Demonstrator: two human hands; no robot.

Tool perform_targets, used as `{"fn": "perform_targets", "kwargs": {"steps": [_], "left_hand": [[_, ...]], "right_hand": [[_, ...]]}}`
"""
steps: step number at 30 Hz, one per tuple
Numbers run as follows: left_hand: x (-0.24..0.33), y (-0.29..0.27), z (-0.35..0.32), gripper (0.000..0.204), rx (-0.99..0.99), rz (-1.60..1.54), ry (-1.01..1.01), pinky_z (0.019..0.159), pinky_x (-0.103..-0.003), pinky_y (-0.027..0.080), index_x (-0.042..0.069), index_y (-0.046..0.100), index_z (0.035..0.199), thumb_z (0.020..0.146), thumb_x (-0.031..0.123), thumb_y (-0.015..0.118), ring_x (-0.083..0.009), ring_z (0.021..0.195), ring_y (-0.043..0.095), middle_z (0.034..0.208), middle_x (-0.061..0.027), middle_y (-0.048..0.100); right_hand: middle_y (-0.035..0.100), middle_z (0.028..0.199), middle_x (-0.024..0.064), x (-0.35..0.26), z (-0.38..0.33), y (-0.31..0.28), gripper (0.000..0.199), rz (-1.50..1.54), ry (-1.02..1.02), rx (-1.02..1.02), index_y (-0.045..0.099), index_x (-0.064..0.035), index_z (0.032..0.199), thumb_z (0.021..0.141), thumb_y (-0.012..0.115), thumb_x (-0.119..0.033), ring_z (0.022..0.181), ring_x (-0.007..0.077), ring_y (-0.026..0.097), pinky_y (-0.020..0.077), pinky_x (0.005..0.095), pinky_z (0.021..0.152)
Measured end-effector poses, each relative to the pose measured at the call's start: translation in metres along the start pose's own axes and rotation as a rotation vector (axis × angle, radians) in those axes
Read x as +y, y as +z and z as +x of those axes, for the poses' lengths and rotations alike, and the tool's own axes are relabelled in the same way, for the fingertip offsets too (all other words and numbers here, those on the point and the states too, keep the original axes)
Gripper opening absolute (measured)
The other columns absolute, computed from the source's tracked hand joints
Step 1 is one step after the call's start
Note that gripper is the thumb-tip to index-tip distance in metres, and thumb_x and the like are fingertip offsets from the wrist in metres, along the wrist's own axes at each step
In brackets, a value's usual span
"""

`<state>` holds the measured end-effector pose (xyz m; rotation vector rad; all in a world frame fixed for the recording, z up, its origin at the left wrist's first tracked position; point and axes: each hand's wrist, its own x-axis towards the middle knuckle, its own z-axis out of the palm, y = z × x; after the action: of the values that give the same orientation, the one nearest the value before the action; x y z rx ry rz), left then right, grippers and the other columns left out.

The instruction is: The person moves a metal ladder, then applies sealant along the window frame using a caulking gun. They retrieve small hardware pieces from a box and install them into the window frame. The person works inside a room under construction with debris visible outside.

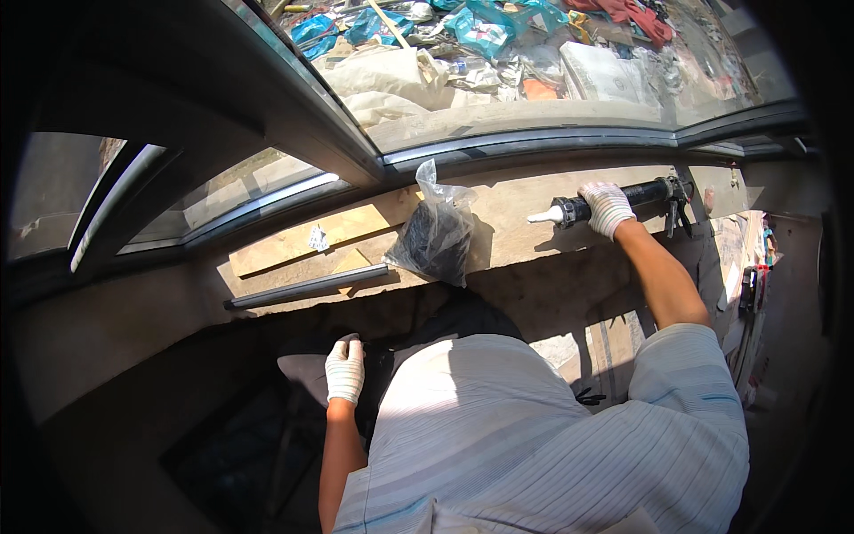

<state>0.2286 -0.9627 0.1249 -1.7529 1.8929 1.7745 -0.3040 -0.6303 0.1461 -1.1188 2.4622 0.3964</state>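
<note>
My right hand (607,210), in a white striped work glove, is wrapped round the barrel of a black caulking gun (648,193). The gun lies along the right part of the window sill (525,205), its white nozzle (544,216) pointing left and its handle and trigger at the right end. Low in front of the sill, beside my thigh, my left hand (345,369) wears a matching glove. Its fingers are curled together, and whatever they may hold is hidden. A clear plastic bag (438,233) with dark contents stands on the sill between the hands.
Left of the bag lie a wooden board (311,240), a small crumpled white scrap (318,238) and a long grey bar (307,287) along the sill's near edge. A dark window frame (534,138) runs behind. Rubbish (498,44) covers the ground outside. Narrow strips (752,311) stand at far right.
</note>
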Motion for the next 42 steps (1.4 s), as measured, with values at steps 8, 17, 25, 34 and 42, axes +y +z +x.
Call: {"fn": "perform_targets", "kwargs": {"steps": [8,17,25,34,42], "left_hand": [[0.093,0.059,-0.011,0.034,-0.318,-0.023,0.149,0.077,-0.023,0.049,-0.003,0.066,0.128,0.101,0.018,0.067,-0.0064,0.083,0.057,0.094,0.0001,0.067],[0.178,0.115,-0.023,0.091,-0.722,-0.702,0.290,0.117,-0.053,0.039,0.011,0.044,0.151,0.087,0.070,0.069,-0.0290,0.140,0.048,0.148,-0.0097,0.053],[0.194,0.104,-0.043,0.071,-0.466,-1.159,0.204,0.120,-0.049,0.035,0.012,0.049,0.145,0.096,0.062,0.060,-0.0313,0.137,0.049,0.146,-0.0111,0.052],[0.213,0.075,-0.055,0.065,-0.153,-1.190,0.149,0.090,-0.047,0.061,0.009,0.056,0.128,0.086,0.055,0.075,-0.0286,0.103,0.070,0.114,-0.0102,0.068],[0.243,0.022,-0.067,0.070,0.003,-1.426,0.237,0.093,-0.048,0.060,0.000,0.054,0.122,0.088,0.058,0.070,-0.0330,0.097,0.072,0.102,-0.0141,0.069]], "right_hand": [[0.068,0.092,0.0143,-0.101,-0.048,-0.127,0.028,0.113,-0.084,0.251,0.065,-0.0070,0.099,0.074,0.076,-0.013,0.092,0.0332,0.067,0.0526,0.0449,0.085],[0.070,0.086,0.0169,-0.248,-0.058,-0.176,0.023,0.285,-0.390,0.360,0.067,-0.0045,0.097,0.083,0.071,-0.021,0.084,0.0353,0.071,0.0545,0.0458,0.075],[0.072,0.089,0.0138,-0.313,-0.069,-0.178,0.021,0.400,-0.489,0.379,0.068,-0.0025,0.102,0.093,0.061,-0.020,0.085,0.0308,0.072,0.0568,0.0428,0.079],[0.056,0.065,0.0067,-0.216,-0.138,-0.158,0.014,0.595,-0.710,0.606,0.062,-0.0093,0.079,0.083,0.071,-0.018,0.061,0.0293,0.060,0.0488,0.0409,0.059],[0.056,0.085,0.0110,-0.123,-0.196,-0.027,0.015,0.772,0.177,0.676,0.057,-0.0055,0.089,0.085,0.071,-0.009,0.077,0.0281,0.057,0.0455,0.0403,0.069]]}}
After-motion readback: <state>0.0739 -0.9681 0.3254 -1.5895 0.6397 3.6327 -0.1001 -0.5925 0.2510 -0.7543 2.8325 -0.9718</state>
